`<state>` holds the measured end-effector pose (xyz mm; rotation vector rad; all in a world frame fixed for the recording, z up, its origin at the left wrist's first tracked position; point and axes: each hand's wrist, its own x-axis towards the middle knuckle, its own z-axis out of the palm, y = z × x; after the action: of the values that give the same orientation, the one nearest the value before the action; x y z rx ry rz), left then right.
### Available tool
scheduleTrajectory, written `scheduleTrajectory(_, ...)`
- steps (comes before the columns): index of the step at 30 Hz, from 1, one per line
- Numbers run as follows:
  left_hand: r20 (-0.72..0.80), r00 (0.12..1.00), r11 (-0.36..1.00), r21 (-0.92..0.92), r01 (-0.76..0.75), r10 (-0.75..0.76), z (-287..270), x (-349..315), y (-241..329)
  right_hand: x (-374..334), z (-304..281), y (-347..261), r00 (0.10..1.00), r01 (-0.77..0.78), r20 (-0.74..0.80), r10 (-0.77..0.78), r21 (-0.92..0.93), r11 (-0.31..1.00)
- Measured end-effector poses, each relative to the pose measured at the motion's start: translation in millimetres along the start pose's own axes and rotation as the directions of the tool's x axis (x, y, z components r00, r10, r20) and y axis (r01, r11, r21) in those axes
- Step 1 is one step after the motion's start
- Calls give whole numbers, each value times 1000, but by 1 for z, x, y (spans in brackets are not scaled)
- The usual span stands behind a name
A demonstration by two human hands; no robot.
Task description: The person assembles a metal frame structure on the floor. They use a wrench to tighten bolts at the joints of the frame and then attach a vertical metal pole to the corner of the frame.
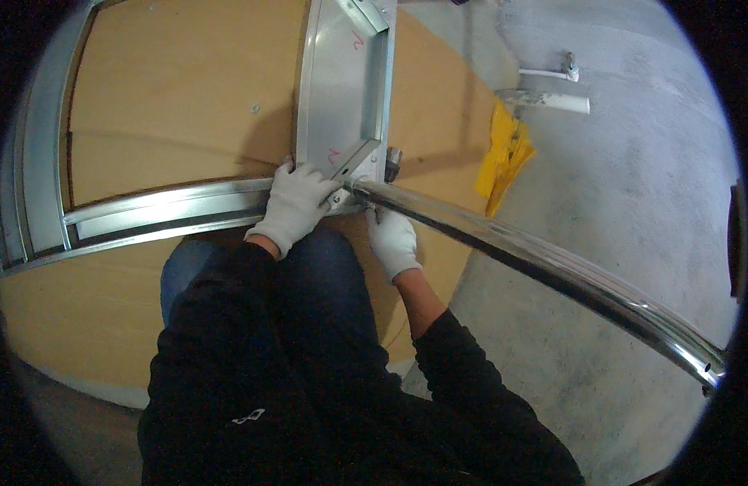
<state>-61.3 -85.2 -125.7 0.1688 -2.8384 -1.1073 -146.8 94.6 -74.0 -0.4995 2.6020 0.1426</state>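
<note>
A grey sheet-metal frame point(175, 200) lies in front of me, and its corner is near my hands. My left hand point(297, 201), in a white glove, grips the frame at this corner, thumb and fingers over the metal. A shiny round metal tube point(544, 263) runs from the corner out to the lower right. Just below the tube's near end is my right hand point(393, 241), also gloved, with its fingers closed against the underside of the corner bracket point(338, 199). Whatever those fingertips hold is hidden by the tube and bracket.
Tan board point(188, 89) lies under and inside the frame. A yellow cloth or plastic piece point(504, 154) is at the board's right edge. On the grey concrete floor point(633, 186) are a white pipe stub point(552, 100) and a thin white pipe with a valve-like fitting point(568, 71).
</note>
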Motion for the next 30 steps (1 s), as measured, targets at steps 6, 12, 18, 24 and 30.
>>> scheduleTrajectory(6, -8, 1000, 1000, 2, 7, -7, 4, -3, -3, 11, -7, -5, 937, -280, 251, 244, 119, 952)
scheduleTrajectory(12, 34, 999, 1000, 15, 27, -28, -1, 2, 3, 26, 6, 25, 915, -212, 396, 77, 309, 927)
scheduleTrajectory(18, 9, 999, 999, -19, 45, -45, 6, -3, 0, 17, 4, 7, 889, -420, 448, 96, 713, 561)
scheduleTrajectory(24, 28, 999, 1000, -8, 25, -25, 0, 6, 7, 16, 26, 11, 972, 215, -146, -184, 870, 444)
scheduleTrajectory(30, 18, 1000, 1000, -5, -3, 3, 3, -1, -5, 7, 10, -19, 930, -354, 351, 107, 935, 15)
